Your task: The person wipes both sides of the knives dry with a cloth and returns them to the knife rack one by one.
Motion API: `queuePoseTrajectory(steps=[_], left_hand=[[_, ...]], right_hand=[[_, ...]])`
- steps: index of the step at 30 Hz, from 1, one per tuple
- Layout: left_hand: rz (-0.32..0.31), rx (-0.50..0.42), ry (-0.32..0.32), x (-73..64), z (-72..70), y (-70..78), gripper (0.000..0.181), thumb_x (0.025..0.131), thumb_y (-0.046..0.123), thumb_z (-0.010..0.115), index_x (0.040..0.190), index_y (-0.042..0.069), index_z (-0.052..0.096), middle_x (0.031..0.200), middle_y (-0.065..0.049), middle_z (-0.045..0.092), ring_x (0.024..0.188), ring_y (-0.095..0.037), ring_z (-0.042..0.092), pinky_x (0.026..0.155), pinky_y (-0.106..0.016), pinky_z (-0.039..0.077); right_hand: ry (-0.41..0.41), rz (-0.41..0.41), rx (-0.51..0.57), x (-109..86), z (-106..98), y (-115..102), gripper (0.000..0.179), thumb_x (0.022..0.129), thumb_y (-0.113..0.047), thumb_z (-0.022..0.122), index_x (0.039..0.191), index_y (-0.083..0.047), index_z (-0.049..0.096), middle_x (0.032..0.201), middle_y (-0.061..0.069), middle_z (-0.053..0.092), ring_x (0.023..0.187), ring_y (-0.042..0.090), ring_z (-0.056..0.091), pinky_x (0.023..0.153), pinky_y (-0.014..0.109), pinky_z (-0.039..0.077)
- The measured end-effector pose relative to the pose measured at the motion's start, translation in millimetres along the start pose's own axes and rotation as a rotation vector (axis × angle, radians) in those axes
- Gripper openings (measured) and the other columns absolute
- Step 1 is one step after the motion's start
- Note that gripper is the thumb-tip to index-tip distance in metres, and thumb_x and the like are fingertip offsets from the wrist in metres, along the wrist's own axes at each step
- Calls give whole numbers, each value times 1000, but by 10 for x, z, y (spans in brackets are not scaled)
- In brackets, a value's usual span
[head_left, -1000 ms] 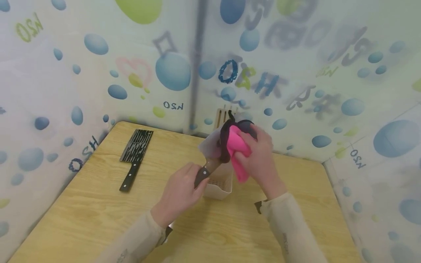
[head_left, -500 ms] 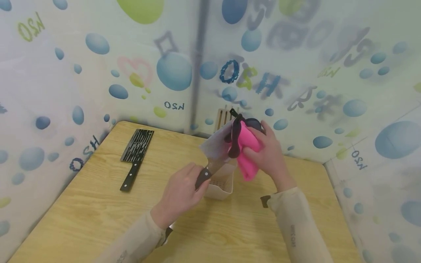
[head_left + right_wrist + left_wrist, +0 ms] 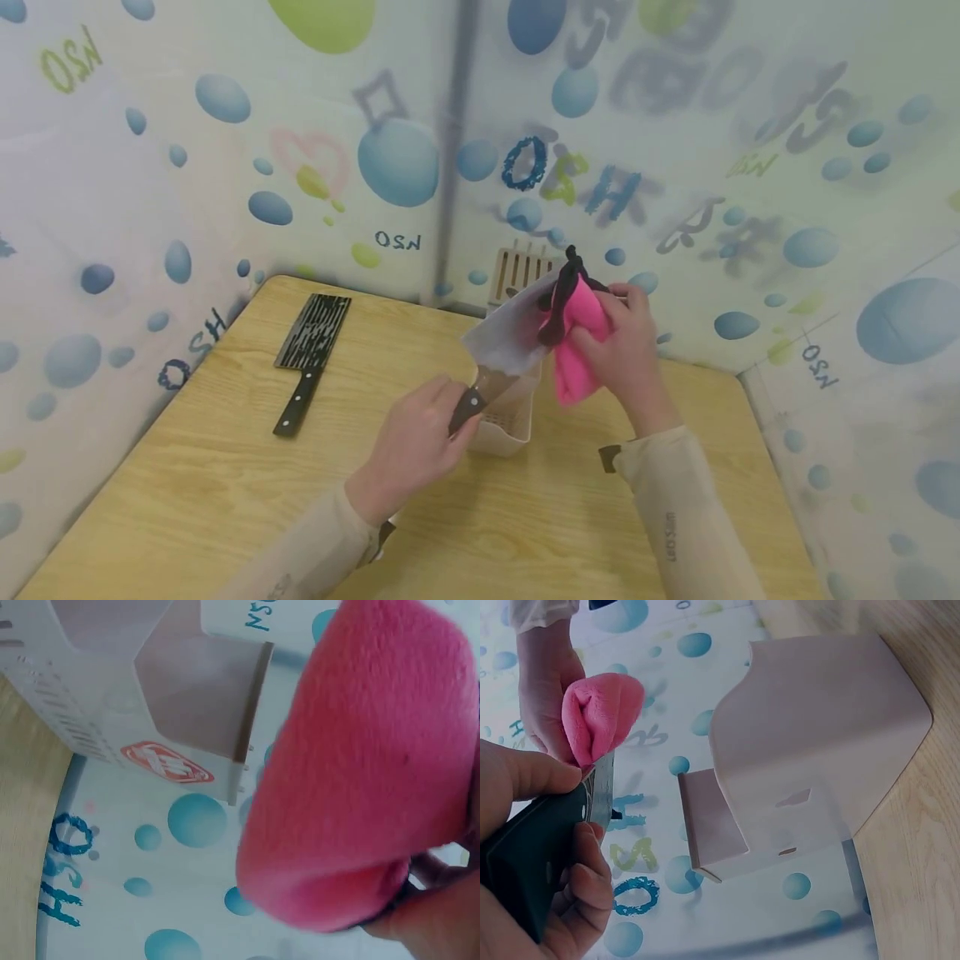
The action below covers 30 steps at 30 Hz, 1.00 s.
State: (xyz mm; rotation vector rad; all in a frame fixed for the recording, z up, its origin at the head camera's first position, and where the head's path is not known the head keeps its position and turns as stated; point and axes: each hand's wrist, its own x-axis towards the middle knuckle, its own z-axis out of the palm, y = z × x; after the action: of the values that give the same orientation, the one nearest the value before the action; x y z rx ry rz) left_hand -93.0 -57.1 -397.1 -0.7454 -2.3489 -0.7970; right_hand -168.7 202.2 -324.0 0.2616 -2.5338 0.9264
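My left hand grips the dark riveted handle of a cleaver, its wide grey blade tilted up and to the right. In my right hand is a folded pink and black cloth, pinched over the blade's far end, which it hides. The left wrist view shows the thumb and curled fingers around the cleaver handle, with the pink cloth just beyond. Plush pink cloth fills much of the right wrist view, and the right fingers are mostly cut off there.
Behind and below the cleaver stands a pale knife holder with a slotted top and perforated base. A second cleaver, its blade dark and streaked, lies on the wooden table at left. Patterned walls border the table.
My right hand and the cloth have moved right along the blade toward its far end, uncovering more of it. The left hand has shifted only slightly right with the cleaver.
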Motion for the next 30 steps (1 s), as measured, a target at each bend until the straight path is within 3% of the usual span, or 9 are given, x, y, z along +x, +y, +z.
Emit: queuePoseTrajectory(steps=[5, 14, 17, 22, 26, 30], left_hand=[[-16, 16, -17, 6, 11, 18, 22, 84, 15, 81, 93, 1, 67, 80, -3, 59, 65, -14, 53, 54, -26, 47], [-14, 30, -3, 24, 5, 31, 23, 83, 15, 83, 92, 0, 67, 79, -3, 60, 63, -13, 53, 52, -25, 46], [-7, 33, 3, 17, 8, 27, 25, 82, 15, 84, 92, 0, 67, 77, -3, 58, 60, -12, 50, 50, -23, 43], [17, 51, 22, 2, 12, 28, 24, 82, 16, 84, 91, 0, 67, 75, -3, 56, 58, -10, 48, 47, -20, 39], [30, 60, 30, 2, 16, 29, 23, 82, 15, 83, 88, 0, 66, 75, -3, 56, 57, -9, 47, 47, -20, 39], [22, 60, 18, 15, 17, 29, 23, 82, 15, 83, 86, 2, 65, 74, -2, 55, 57, -10, 47, 47, -21, 38]], right_hand=[[71, -107, -67, -29, 16, -55, 37, 83, -6, 75, 118, 6, 71, 119, 23, 56, 107, 42, 58, 89, 56, 52], [69, -365, -143, -86, 138, -241, 33, 83, -2, 74, 116, 3, 74, 107, 21, 67, 98, 40, 64, 88, 51, 56], [97, -377, -158, -76, 164, -230, 34, 83, 1, 72, 117, 5, 74, 107, 24, 68, 97, 43, 64, 87, 53, 56], [147, -326, -188, -27, 158, -205, 34, 84, 2, 70, 118, 6, 73, 110, 25, 70, 98, 45, 64, 88, 55, 55], [129, -309, -205, -33, 170, -243, 34, 87, 1, 70, 120, 3, 73, 114, 23, 71, 102, 45, 64, 92, 55, 54], [93, -360, -206, -88, 233, -289, 33, 89, 1, 70, 122, 1, 73, 114, 21, 73, 102, 43, 66, 96, 56, 52]])
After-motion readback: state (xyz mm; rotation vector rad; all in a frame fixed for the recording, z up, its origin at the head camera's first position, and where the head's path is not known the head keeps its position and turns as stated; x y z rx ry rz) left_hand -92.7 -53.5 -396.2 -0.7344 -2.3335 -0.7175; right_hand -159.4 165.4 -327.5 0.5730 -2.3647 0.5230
